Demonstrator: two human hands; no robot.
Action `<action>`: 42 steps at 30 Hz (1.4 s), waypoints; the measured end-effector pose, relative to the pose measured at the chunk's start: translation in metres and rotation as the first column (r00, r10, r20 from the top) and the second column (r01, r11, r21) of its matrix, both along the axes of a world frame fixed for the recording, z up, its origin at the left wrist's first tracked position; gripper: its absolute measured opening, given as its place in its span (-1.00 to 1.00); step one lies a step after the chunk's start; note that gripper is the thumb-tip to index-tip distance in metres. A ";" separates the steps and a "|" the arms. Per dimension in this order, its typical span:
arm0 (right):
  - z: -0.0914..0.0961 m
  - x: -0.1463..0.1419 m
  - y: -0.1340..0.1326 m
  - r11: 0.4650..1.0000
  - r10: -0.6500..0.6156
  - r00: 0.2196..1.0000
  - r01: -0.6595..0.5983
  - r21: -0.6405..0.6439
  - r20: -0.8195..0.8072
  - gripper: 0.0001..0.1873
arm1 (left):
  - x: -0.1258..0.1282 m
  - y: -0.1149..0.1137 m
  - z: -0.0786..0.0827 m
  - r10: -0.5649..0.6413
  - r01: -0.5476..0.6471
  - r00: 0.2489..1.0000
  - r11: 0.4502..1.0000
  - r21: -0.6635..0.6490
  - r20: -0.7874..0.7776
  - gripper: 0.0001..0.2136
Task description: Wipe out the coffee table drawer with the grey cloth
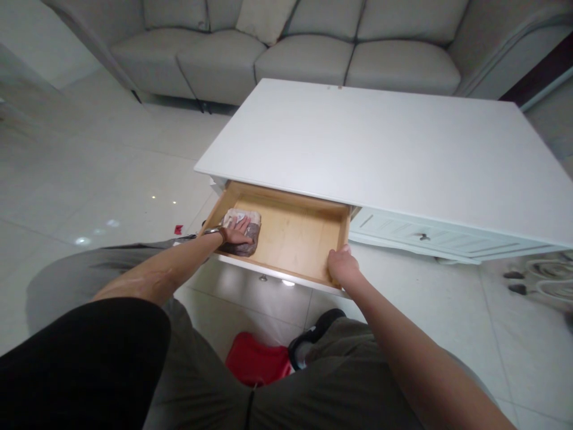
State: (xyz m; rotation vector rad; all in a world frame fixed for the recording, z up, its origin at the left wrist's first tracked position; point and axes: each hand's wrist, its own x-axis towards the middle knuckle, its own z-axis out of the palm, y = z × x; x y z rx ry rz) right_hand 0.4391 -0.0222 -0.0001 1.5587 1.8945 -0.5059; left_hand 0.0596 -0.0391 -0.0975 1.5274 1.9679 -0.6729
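A pale wooden drawer (290,236) is pulled out from a white coffee table (358,137). In its left front corner lies a soft-looking bundle (253,233), whitish on top and brown-grey at the side; its kind I cannot make out. My left hand (239,231) lies on this bundle with the fingers stretched and spread over it, a band around the wrist. My right hand (344,267) is closed over the right wall of the drawer near its front corner. The fingers on the inner side are partly hidden.
A second drawer front with a small knob (424,237) is closed at the right. Behind the table stands a grey sofa (304,60). A red plastic object (257,360) is on the floor between my legs. A red scrap (178,229) lies left of the drawer.
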 end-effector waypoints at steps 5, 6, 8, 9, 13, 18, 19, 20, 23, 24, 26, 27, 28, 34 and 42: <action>-0.001 0.001 -0.002 1.000 0.017 1.000 -0.016 0.024 -0.022 -0.54 | -0.002 0.012 -0.005 0.016 -0.015 1.000 0.999 0.033 -0.017 -0.03; -0.001 0.001 -0.003 1.000 0.017 1.000 -0.016 0.024 -0.019 -0.54 | -0.002 0.015 -0.005 0.018 -0.018 1.000 0.999 0.044 -0.022 -0.04; -0.002 0.001 -0.004 0.999 0.018 1.000 -0.018 0.027 -0.007 -0.54 | 0.000 0.023 -0.004 0.028 -0.027 0.999 0.998 0.060 -0.021 -0.05; -0.002 0.001 -0.005 0.999 0.022 1.000 -0.022 0.033 -0.001 -0.53 | 0.002 0.028 -0.003 0.033 -0.032 0.999 0.997 0.063 -0.017 -0.04; 0.000 0.000 -0.008 0.997 0.047 0.999 -0.048 0.058 0.019 -0.49 | 0.006 0.056 0.003 0.046 -0.046 0.999 0.997 0.064 0.001 -0.05; 0.001 -0.001 -0.009 0.997 0.050 0.997 -0.053 0.063 0.051 -0.49 | 0.000 0.089 0.002 0.004 -0.002 1.000 0.995 0.105 -0.019 -0.03; 0.001 -0.001 -0.009 0.996 0.051 0.997 -0.054 0.065 0.056 -0.49 | -0.002 0.093 0.000 -0.006 0.008 1.000 0.993 0.116 -0.017 -0.02; 0.001 -0.002 -0.008 0.996 0.052 0.997 -0.056 0.069 0.060 -0.49 | -0.004 0.094 -0.002 -0.014 0.015 1.000 0.992 0.128 -0.008 0.00; 0.000 -0.002 -0.007 0.995 0.060 0.995 -0.066 0.078 0.075 -0.50 | -0.008 0.093 -0.007 -0.016 0.013 1.000 0.985 0.172 0.017 0.01; 0.000 -0.003 -0.006 0.994 0.065 0.995 -0.071 0.081 0.078 -0.50 | -0.008 0.091 -0.008 -0.016 0.012 1.000 0.982 0.188 0.020 0.01; 0.000 -0.003 -0.006 0.993 0.072 0.994 -0.079 0.087 0.082 -0.50 | -0.007 0.087 -0.007 -0.022 0.018 1.000 0.977 0.212 0.019 0.01; 0.000 -0.003 -0.006 0.992 0.073 0.994 -0.081 0.092 0.081 -0.50 | -0.006 0.086 -0.006 -0.028 0.023 0.999 0.975 0.222 0.017 0.01; 0.000 -0.003 -0.007 0.992 0.073 0.994 -0.081 0.098 0.078 -0.49 | -0.004 0.084 -0.004 -0.032 0.029 0.999 0.973 0.227 0.013 0.01; -0.001 -0.002 -0.007 0.993 0.065 0.995 -0.071 0.091 0.070 -0.49 | 0.023 0.082 0.003 -0.039 0.037 0.999 0.986 0.164 0.012 0.02; 0.002 -0.002 -0.008 0.996 0.064 0.996 -0.067 0.059 0.056 -0.48 | 0.181 0.097 -0.011 -0.179 0.135 0.963 0.968 0.213 0.202 0.07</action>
